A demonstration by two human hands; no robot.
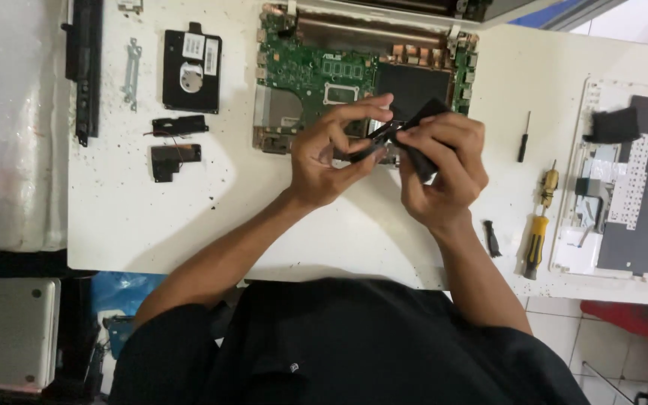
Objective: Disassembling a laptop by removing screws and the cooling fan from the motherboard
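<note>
Both my hands are raised over a white table (189, 217), in front of a green laptop motherboard (316, 75). My right hand (444, 161) grips a flat black part (423, 114), possibly a fan or cover. My left hand (331, 154) pinches the left end of the same black part, near a thin black strip (375, 139) between the two hands. The fingers hide much of the part.
On the left lie a black hard drive (191, 67), two small black speakers (178, 142), a metal bracket (132, 71) and a long black battery (86, 67). To the right are a yellow-handled screwdriver (537, 244), a smaller screwdriver (523, 139) and an upturned laptop keyboard cover (631, 180).
</note>
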